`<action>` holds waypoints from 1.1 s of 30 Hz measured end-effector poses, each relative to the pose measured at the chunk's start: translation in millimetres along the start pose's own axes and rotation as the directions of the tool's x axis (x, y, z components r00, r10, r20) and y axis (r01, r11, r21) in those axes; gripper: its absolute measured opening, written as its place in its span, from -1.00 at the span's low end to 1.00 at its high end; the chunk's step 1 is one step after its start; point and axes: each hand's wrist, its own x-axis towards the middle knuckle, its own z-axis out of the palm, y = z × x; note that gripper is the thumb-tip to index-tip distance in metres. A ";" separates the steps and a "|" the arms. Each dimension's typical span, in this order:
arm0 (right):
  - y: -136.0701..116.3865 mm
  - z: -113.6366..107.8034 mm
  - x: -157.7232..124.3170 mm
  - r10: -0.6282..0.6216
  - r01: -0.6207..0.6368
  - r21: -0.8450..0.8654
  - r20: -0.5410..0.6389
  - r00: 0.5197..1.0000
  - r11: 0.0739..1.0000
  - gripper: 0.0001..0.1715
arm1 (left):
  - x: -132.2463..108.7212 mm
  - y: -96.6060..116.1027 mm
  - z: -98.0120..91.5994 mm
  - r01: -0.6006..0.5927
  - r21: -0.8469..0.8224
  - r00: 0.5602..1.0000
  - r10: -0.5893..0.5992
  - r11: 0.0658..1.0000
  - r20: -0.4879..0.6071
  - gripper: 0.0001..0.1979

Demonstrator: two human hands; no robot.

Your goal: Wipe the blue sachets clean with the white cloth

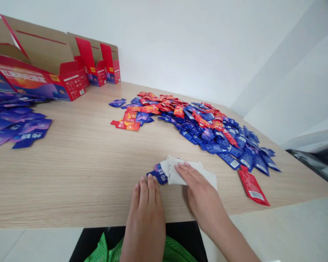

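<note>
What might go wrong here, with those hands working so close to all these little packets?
The red sachet lies right at the edge of the wood-grain table, so the right hand might knock it off. The blue sachet only partly sticks out from under the white cloth, so it might slip away from the left hand.

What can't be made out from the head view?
Head view:
- Blue sachet: one end hidden under the white cloth.
- Cloth: what lies beneath the right hand is hidden.
- Purple-blue sachets: cut off by the left edge.
- Red carton: cut off by the left edge.
- Sachet pile: small print too small to read.
</note>
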 end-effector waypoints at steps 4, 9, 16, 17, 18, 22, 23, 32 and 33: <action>27.5 -19.5 -4.9 0.152 -0.160 -0.079 -0.092 0.984 0.984 -0.21 | 2.2 -0.7 -4.5 0.002 0.008 1.000 -0.002 1.000 0.006 -0.46; -11.5 -16.8 2.9 0.010 0.003 0.070 -0.178 0.984 0.998 -0.21 | 1.9 -3.0 -3.0 -0.035 -0.015 0.999 0.035 0.999 -0.012 -0.48; -21.7 8.0 10.9 -0.133 0.133 0.085 -0.008 0.991 0.987 -0.18 | -0.6 -3.5 -1.1 -0.040 0.009 0.999 0.040 0.999 -0.010 -0.51; -10.2 5.0 9.1 -0.061 0.062 0.061 -0.023 0.998 0.996 -0.19 | -1.0 -5.4 -2.5 -0.058 0.018 0.998 0.059 0.998 -0.016 -0.50; 2.3 0.1 6.4 0.012 -0.011 0.036 -0.036 0.999 0.999 -0.19 | -1.1 -7.7 -4.2 -0.075 0.025 0.997 0.076 0.997 -0.021 -0.49; 43.2 -24.3 -9.2 0.199 -0.199 -0.008 -0.044 0.979 0.980 -0.25 | 4.9 -17.1 -11.1 -0.063 -0.037 0.998 0.063 0.997 -0.001 -0.50; 48.6 -28.4 -13.0 0.221 -0.221 0.001 -0.047 0.974 0.975 -0.26 | 8.5 -18.8 -12.0 -0.026 -0.081 1.000 0.027 0.996 0.011 -0.51; 52.5 -29.2 -22.2 0.311 -0.297 0.155 -0.070 0.948 0.942 -0.33 | 52.1 -31.4 -7.1 0.075 -0.372 0.991 -0.027 0.925 0.132 -0.58; 53.3 -29.7 -22.2 0.314 -0.298 0.176 -0.072 0.947 0.938 -0.35 | 55.9 -32.9 -8.0 0.075 -0.376 0.988 -0.018 0.924 0.151 -0.61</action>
